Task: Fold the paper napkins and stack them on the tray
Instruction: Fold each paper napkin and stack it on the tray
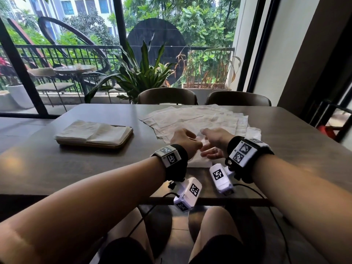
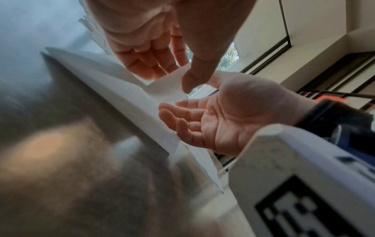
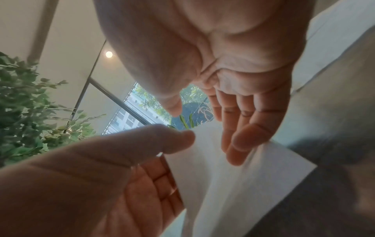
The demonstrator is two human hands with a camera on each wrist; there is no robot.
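One white paper napkin [image 1: 200, 161] lies near the table's front edge, under both hands. My left hand [image 1: 183, 139] holds its raised edge, thumb [image 2: 190, 80] on one side and fingers [image 2: 148, 64] on the other. My right hand [image 1: 211, 142] is spread, and its straight fingers [image 3: 241, 141] touch the napkin's [image 3: 233, 184] far edge. Behind the hands spreads a loose pile of unfolded napkins [image 1: 196, 119]. At the left stands a brown tray [image 1: 122, 143] with a stack of folded napkins [image 1: 91, 130] on it.
The dark table [image 1: 57, 164] runs left and right of the hands. Two chairs [image 1: 167, 96] [image 1: 238, 99] stand at its far side, a leafy plant [image 1: 137, 73] and a large window behind them. My knees are under the front edge.
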